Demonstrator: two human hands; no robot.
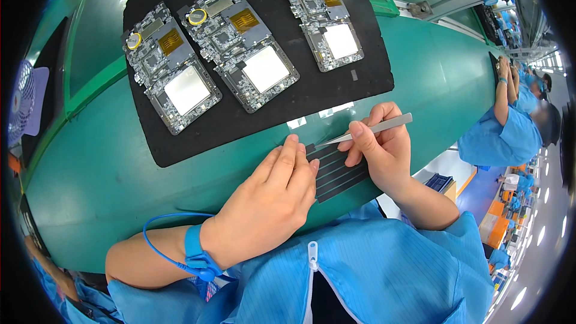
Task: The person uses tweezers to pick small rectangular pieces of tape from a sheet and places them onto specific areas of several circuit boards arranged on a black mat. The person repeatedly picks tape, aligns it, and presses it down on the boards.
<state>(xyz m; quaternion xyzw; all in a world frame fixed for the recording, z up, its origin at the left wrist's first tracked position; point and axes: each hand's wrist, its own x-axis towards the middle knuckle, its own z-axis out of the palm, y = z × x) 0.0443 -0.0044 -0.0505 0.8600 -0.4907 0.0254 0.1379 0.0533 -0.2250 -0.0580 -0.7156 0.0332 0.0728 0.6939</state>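
Pinning the thin, limp-looking black strip sheet [339, 171] flat at the counter's [120, 168] near edge, the left hand [270, 204] presses with its fingertips while the right hand [384, 150], closed on tweezers [366, 131], should lift one strip by its end.

The left hand [273, 201] covers the left part of the strip sheet [339, 171]; the right hand [384, 147] covers its right end. The tweezers [369, 129] pass behind the right fingers [360, 138], hiding their middle section. The tip's contact with the sheet is too small to tell. Far right, a co-worker [510, 126] is blurred and partly cut off by the rim. At the left edge, a fan [24, 105] is cut off.
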